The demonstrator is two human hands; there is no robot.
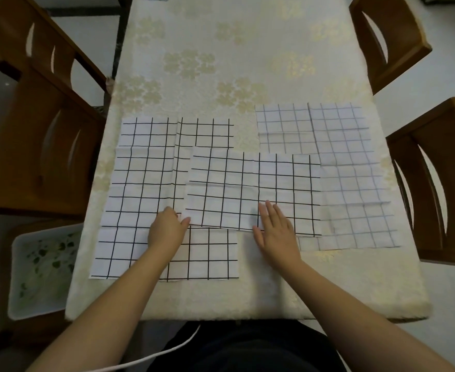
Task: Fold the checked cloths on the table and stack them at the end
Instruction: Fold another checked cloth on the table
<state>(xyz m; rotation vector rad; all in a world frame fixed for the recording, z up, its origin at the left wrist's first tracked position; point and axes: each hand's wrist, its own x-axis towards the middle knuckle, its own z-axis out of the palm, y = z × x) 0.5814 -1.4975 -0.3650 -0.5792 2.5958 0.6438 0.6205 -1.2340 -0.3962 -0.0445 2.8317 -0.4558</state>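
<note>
Both forearms reach over the near edge of the tabletop, which is covered in a cream, flower-patterned cloth. The left hand lies at the near left corner of the middle checked cloth, its fingers curled at that edge; whether they pinch it cannot be told. The right hand rests flat on the same cloth's near edge, fingers straight and spread.

That cloth is white with bold black grid lines, creased, and overlaps two others: a similar bold-lined cloth to its left and a fainter grey-lined cloth to its right.

Left of the tabletop, a white plastic bin shows a leaf-printed lining.
</note>
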